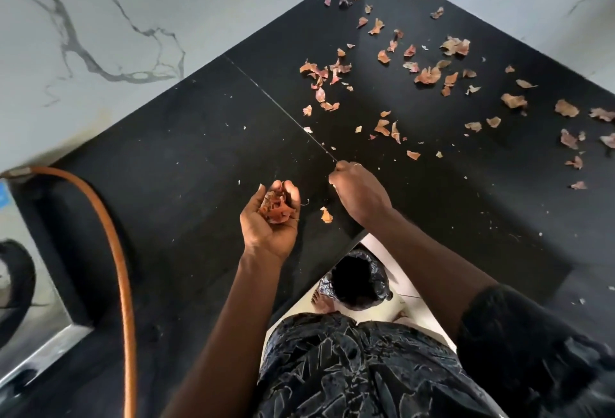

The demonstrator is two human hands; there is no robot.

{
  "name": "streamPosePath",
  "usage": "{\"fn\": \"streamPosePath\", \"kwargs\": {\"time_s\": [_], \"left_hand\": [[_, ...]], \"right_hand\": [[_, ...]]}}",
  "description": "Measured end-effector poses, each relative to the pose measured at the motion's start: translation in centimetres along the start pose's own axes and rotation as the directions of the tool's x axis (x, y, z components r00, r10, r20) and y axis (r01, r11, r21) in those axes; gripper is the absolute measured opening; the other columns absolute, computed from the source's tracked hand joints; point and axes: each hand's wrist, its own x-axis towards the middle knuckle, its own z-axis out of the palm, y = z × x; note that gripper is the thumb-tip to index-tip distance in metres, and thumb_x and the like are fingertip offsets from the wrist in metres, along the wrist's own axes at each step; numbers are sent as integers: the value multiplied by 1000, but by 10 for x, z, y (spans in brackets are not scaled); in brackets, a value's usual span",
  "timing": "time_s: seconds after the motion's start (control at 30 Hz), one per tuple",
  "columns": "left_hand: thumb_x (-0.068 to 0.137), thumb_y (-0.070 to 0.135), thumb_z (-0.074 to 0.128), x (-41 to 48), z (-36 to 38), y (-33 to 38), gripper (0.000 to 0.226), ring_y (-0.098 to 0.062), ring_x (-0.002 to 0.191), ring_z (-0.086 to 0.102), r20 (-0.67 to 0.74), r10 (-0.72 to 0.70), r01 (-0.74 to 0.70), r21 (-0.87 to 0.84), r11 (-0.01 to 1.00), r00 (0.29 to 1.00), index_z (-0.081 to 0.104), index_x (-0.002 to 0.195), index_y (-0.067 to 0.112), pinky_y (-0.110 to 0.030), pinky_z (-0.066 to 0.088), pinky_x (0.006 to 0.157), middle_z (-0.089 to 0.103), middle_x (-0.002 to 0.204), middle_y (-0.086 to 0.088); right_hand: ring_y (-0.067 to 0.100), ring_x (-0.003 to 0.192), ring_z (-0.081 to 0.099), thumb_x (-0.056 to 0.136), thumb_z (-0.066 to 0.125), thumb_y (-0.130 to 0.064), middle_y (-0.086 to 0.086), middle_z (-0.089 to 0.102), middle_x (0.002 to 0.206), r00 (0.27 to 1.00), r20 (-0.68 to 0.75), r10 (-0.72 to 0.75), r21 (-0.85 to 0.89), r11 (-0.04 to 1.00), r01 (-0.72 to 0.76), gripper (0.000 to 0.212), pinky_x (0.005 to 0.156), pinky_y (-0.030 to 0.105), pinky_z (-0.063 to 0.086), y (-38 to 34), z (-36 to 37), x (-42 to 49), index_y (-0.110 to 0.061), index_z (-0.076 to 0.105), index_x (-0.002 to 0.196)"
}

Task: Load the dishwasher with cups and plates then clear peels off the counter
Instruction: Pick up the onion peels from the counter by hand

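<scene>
At the near inner corner of the desk (pixel 186 151), just past its edge: left grip (pixel 269 217) palm up, fingers curled round a heap of gathered peels (pixel 276 206). Just to its 3 o'clock, right grip (pixel 357 189) back up, fingers tucked under against the desk; cannot tell whether clamped on a scrap or on nothing, fingertips hidden beneath the hand. Between the two, a little toward 6 o'clock, one loose peel (pixel 326 215) lying flat, touching neither.

Beyond that, scattered peels (pixel 429 74) fanned out from 12 to 3 o'clock of the right grip, thinning into the far corner by the marble wall (pixel 100 18). Nearest flakes (pixel 412 154) at about 2 o'clock of the right grip, near it; far from the left. No long axis worth aligning to: thin, flat, ragged flakes lying at all angles.

Probably mid-gathering, with most of the litter not yet cleared. Calls for a reach by the right side, clearly the nearer one, out toward 1 or 2 o'clock, then a draw back toward 8 o'clock into the cupped left. Lined bin (pixel 359 281) at 6 o'clock, below the desk edge on the floor, mouth open, likely the drop point. Light, dry flakes: liable to skid or spill from an overfull palm.
</scene>
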Motion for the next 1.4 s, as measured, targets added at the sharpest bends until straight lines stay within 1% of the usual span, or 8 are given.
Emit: {"fn": "streamPosePath", "kwargs": {"time_s": [0.2,0.4,0.57,0.77,0.97,1.13,1.27,1.4], "left_hand": [[98,20,54,-4,-11,-2,26,-27,87,68,-51,5,-9,-83,996,999,66,93,-2,-36,61,73,69,90,-15],[98,19,55,-6,-21,3,24,-27,86,69,-62,49,-55,-100,993,997,66,92,-2,-35,60,75,67,90,-11],[98,19,54,-21,-27,13,27,-26,84,68,-66,99,-106,-110,988,993,68,88,-2,-35,61,75,68,87,-10],[98,18,53,-20,-26,19,29,-27,82,67,-48,102,-108,-127,986,994,67,85,-4,-35,61,72,66,85,-11],[99,18,52,-8,-11,20,27,-27,83,67,-13,85,-86,-124,989,996,65,88,-4,-35,61,71,66,84,-11],[101,21,48,3,7,13,29,-26,76,68,24,38,-37,-58,998,999,62,89,-1,-32,58,76,68,78,-12],[100,22,49,10,16,6,29,-26,80,67,29,8,-8,6,1000,1000,63,89,-1,-33,58,78,68,80,-13],[98,21,51,19,22,1,30,-29,83,68,12,-14,13,52,999,1000,64,88,-3,-35,60,76,67,88,-18]], "right_hand": [[17,87,66,95,66,-13,5,68,102,995,12,94,86,992,-95,13,71,22,44,10,-10,-2,-9,74,104],[21,95,62,90,74,-24,7,65,105,993,85,-78,177,982,62,28,79,30,48,-7,11,-28,-8,72,113],[25,76,65,82,71,4,6,63,91,985,71,-160,57,986,156,17,61,26,43,-18,24,-21,-11,74,90],[17,78,69,86,73,-3,3,72,90,994,-72,78,298,953,-53,12,73,24,51,-1,5,7,-12,79,92],[22,90,62,86,78,-18,8,62,107,994,107,-17,126,992,3,29,74,24,43,-19,13,-7,-10,71,113],[22,85,63,93,62,-3,4,61,95,992,107,-73,18,997,72,13,66,25,36,-31,14,-9,-12,70,96],[16,80,65,87,72,-6,-3,66,89,997,-38,62,196,979,-53,13,67,27,48,-19,-5,1,-18,75,92],[10,75,64,88,74,-8,-4,68,87,975,-218,51,337,941,26,9,69,31,55,-26,-44,8,-16,75,89]]}}
